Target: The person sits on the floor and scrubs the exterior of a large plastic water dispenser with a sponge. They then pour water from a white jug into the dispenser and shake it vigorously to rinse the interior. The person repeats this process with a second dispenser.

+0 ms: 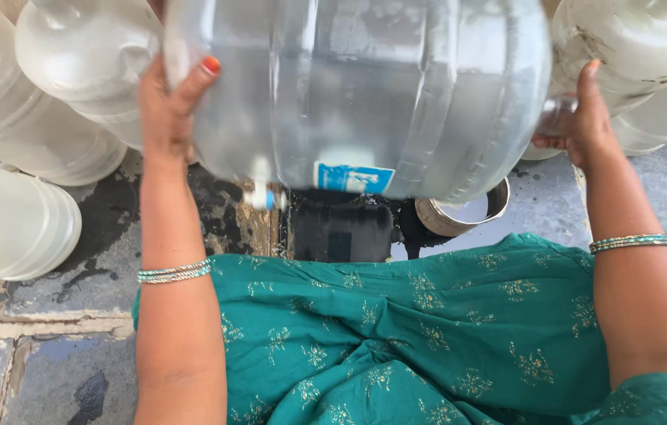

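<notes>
Clear jug (365, 94), blue label (353, 177); teal, gold-flowered dress (428, 330).

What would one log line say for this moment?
left hand: grips base | right hand: grips neck | held: large clear plastic water jug, sideways | below: round metal bowl

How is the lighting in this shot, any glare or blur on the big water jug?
Head view: soft, even daylight; pale streaks of glare on the jug between the left hand and right hand; the jug's top is cropped, edges slightly soft.
</notes>
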